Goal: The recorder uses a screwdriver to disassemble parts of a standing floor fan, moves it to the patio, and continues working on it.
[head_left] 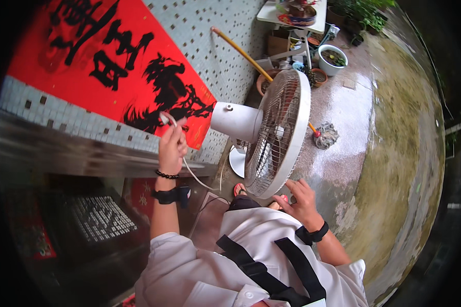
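A white electric fan stands in front of me, its round wire guard facing right and its motor housing to the left. Part of its white base shows below. My left hand is closed on the fan's white power cord, close to the plug, which sticks up above the fingers. From that hand the cord hangs in a loop toward the fan. My right hand is at the near lower rim of the guard, fingers spread; whether they touch it I cannot tell.
Left of the fan, a red banner with black brushwork hangs on a tiled wall. A mop with a yellow handle leans behind the fan. Farther back are a white table and potted plants. A doorway with a dark mat lies lower left.
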Action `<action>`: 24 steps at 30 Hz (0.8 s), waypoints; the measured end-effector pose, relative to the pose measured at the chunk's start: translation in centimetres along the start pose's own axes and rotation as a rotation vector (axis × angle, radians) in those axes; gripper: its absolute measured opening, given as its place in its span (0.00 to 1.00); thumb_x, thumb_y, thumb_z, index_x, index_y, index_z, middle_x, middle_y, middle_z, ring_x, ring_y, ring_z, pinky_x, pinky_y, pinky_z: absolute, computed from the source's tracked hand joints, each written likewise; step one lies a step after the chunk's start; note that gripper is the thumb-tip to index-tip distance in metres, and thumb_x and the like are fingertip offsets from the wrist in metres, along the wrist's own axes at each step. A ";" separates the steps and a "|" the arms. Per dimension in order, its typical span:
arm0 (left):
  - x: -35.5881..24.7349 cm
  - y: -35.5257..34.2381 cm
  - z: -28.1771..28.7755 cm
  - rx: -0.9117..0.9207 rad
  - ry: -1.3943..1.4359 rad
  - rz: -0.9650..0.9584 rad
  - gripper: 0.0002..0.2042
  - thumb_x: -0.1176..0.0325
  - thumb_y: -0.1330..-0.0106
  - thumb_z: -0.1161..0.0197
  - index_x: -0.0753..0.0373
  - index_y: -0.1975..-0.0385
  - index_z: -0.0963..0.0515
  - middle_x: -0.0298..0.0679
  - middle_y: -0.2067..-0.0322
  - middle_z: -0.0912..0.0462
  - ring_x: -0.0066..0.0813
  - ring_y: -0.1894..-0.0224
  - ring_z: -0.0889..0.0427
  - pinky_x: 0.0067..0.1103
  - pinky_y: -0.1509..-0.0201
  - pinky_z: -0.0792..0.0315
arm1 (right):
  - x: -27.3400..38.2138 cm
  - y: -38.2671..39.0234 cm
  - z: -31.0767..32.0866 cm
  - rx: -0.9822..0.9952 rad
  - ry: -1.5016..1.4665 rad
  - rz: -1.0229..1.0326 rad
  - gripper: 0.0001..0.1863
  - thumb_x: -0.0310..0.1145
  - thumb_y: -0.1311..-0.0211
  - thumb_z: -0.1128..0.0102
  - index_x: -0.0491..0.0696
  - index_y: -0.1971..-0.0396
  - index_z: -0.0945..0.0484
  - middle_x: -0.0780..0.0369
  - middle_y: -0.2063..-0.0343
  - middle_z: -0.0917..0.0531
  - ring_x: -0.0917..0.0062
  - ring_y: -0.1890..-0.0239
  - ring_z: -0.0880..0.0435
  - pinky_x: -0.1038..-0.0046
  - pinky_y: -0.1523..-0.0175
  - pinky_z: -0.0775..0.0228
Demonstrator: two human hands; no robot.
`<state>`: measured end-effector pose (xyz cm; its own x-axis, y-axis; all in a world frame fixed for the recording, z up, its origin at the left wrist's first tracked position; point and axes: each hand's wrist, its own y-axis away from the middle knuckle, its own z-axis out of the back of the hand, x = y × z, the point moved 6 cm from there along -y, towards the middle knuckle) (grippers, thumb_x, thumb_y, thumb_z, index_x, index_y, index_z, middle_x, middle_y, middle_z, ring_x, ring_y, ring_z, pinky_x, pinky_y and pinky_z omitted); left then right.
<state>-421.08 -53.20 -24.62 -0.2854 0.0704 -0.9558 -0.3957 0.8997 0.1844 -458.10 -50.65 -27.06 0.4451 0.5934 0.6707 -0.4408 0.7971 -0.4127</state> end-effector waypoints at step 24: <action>1.8 -13.8 -15.8 0.294 -0.698 -0.123 0.32 0.63 0.39 0.34 0.73 0.39 0.36 0.51 0.42 0.28 0.35 0.39 0.29 0.25 0.37 0.35 | -5.9 -3.1 6.1 0.276 -0.281 0.226 0.16 0.33 0.49 0.32 0.47 0.59 0.21 0.63 0.70 0.17 0.68 0.72 0.19 0.69 0.70 0.26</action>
<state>-429.91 -72.28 -25.26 0.4014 0.1307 -0.9065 -0.1130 0.9893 0.0926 -464.08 -57.32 -25.97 0.1019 0.6652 0.7397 -0.7111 0.5686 -0.4135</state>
